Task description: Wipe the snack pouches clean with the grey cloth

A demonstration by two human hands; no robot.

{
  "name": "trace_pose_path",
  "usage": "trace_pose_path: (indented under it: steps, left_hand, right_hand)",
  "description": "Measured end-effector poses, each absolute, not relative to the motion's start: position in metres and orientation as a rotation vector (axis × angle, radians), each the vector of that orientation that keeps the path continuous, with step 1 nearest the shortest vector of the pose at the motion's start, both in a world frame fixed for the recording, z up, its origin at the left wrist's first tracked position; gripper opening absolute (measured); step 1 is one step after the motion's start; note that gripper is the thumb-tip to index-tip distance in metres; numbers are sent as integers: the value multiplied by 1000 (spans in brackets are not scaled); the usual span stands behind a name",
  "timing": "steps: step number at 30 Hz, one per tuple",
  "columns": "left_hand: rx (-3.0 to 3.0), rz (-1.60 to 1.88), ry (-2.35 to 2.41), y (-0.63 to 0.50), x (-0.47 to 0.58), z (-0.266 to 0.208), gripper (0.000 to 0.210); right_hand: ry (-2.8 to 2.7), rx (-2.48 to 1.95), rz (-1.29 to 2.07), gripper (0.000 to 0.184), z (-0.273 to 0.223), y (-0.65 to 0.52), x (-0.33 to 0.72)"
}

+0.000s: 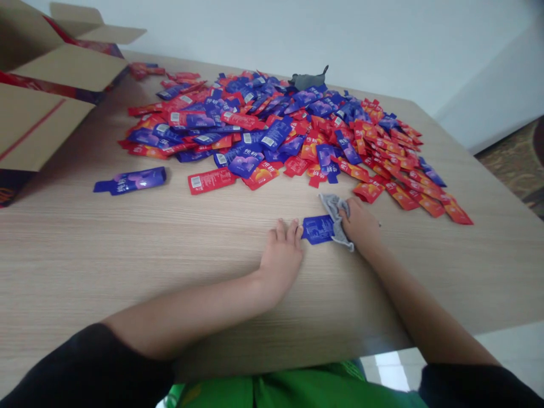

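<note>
A blue pouch (318, 229) lies flat on the table in front of me, its printed side up. My left hand (284, 256) holds its narrow left end at the fingertips; the thumb is hidden. My right hand (360, 225) is closed around a crumpled grey cloth (338, 220), pressed onto the right end of the same pouch, covering that end. Farther left, a single blue pouch (138, 181) rests apart, its narrow end pointing left. Behind my hands, a red pouch (211, 181) lies at the front of the large pile of red and blue pouches (250, 122).
An open cardboard box (63, 73) with spread flaps stands at the left. A dark grey item (309, 81) sits behind the pile near the wall. Overlapping red pouches (419, 181) extend along the right side. The table's front edge is close to my body.
</note>
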State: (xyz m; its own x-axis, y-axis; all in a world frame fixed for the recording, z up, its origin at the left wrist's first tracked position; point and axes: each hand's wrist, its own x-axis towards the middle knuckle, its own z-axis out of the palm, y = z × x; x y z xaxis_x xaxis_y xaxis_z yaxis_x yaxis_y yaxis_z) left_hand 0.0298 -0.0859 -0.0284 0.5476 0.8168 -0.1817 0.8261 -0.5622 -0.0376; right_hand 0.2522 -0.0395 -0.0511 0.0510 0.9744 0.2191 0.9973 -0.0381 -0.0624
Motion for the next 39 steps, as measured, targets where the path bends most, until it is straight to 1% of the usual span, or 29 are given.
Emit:
trace_pose_path:
  steps: [5,8,11,13,15,17,21,26,29,32,35,37,39]
  left_hand:
    - [2717,-280,1460,-86,30,-30,53]
    - [2739,-248,1455,-87,30,-29,52]
    - [2743,-229,1448,-87,29,-25,50]
    - [2742,-258,1425,-87,29,-23,47]
    - [2739,-278,1414,-87,28,-21,45]
    - [2730,-264,1434,-87,29,-21,46]
    - [2721,-259,1473,-88,31,-24,51]
    - [2706,-296,1469,-87,32,-23,52]
    - [2701,-304,1444,-84,28,-14,49]
    - [2719,-273,1391,-74,19,0,40]
    - [2735,-208,1399,-61,10,11,29]
    - [2756,-162,1427,-54,8,12,28]
    - [2772,-143,1443,-54,8,8,29]
  right_hand:
    - [-1787,-2238,-148,30,-34,-42,278]
    - [-1703,-2044,-168,30,-21,-47,252]
    - [-1909,-1726,-102,26,-21,-52,205]
    - [-2152,-1604,-28,24,-29,-54,180]
    - [-2340,-1600,-16,23,-38,-55,169]
    - [-2406,-1694,-69,23,-44,-54,175]
    - [-2230,-1957,-133,26,-46,-53,219]
    - [-2028,-2113,5,28,-49,-55,279]
    - [-1806,-2074,64,30,-45,-60,291]
    - [-1627,-1938,140,35,-33,-65,279]
    - [-1620,-1792,267,42,-18,-65,252]
    - [-1673,-1731,342,44,-13,-61,233]
    - [-1820,-1655,398,37,-14,-56,217]
